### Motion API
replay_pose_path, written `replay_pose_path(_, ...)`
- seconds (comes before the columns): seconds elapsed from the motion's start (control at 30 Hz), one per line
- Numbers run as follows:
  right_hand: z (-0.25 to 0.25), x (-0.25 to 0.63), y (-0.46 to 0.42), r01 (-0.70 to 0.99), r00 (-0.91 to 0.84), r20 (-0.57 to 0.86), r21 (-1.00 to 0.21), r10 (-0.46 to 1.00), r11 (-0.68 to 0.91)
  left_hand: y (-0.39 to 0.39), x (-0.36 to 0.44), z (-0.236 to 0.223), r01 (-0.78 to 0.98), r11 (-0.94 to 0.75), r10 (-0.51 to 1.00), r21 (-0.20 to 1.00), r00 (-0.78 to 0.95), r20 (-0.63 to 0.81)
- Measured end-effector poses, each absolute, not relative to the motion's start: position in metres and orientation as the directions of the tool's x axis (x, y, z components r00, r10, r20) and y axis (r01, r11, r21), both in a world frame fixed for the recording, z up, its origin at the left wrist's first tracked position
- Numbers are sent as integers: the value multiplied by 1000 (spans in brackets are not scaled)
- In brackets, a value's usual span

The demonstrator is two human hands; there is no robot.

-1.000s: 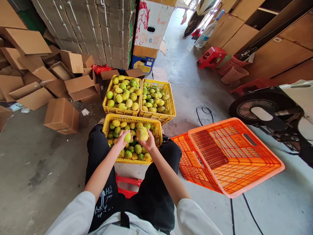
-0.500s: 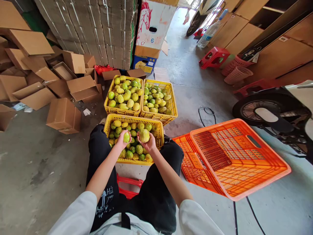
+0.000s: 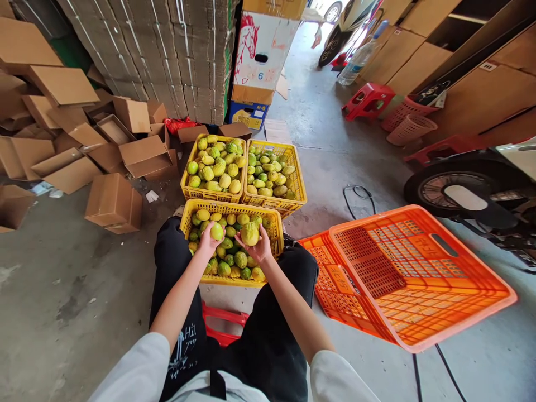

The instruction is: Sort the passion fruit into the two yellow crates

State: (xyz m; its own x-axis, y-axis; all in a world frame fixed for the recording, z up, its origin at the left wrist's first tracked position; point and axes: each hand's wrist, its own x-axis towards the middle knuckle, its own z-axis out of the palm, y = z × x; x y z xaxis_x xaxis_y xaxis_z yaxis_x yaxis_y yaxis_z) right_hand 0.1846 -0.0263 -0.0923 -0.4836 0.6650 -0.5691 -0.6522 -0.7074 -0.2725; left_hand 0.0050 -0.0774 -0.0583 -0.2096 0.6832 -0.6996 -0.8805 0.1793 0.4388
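Note:
My left hand (image 3: 207,241) is closed around a small smooth green-yellow fruit (image 3: 216,231), which looks like a lemon or similar. My right hand (image 3: 262,245) cups a larger, bumpy yellow fruit (image 3: 250,234) in its fingers. Both hands hover apart above the front yellow crate (image 3: 274,279), which holds many green and yellow fruits of the same sort. Behind it, side by side, stand a left yellow crate (image 3: 190,191) heaped with yellowish fruit and a right yellow crate (image 3: 298,173) filled lower with greener ones.
On the right, orange crates (image 3: 364,268) lie tilted beside my knee, near a motorbike wheel (image 3: 444,190). A red stool (image 3: 226,321) shows between my legs. Loose cardboard boxes (image 3: 113,201) are piled at the left; stacked flattened cardboard (image 3: 154,56) rises behind.
The view has shifted slightly, so the scene sits a little further right. Both hands keep their fruits, and the larger one has been turned in my right hand.

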Motion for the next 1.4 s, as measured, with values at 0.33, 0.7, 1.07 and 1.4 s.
replay_pose_path(0.33, -86, 180, -28, -671, -470, -529, -305, 706, -676, -81, 4, -67, -869, 229, 704, 440, -164, -691)
replay_pose_path(0.7, -90, 184, -24, -700, -404, -562, -319, 722, -640, -79, 0, -61, -862, 325, 653, 390, -94, -751)
replay_pose_path(1.07, -97, 178, -23, -644, -377, -614, -364, 693, -673, -76, 7, -69, -910, 200, 673, 363, -142, -726)
replay_pose_path(1.4, -81, 184, -26, -680, -463, -495, -333, 735, -653, -84, 9, -69, -821, 326, 739, 469, -88, -668)
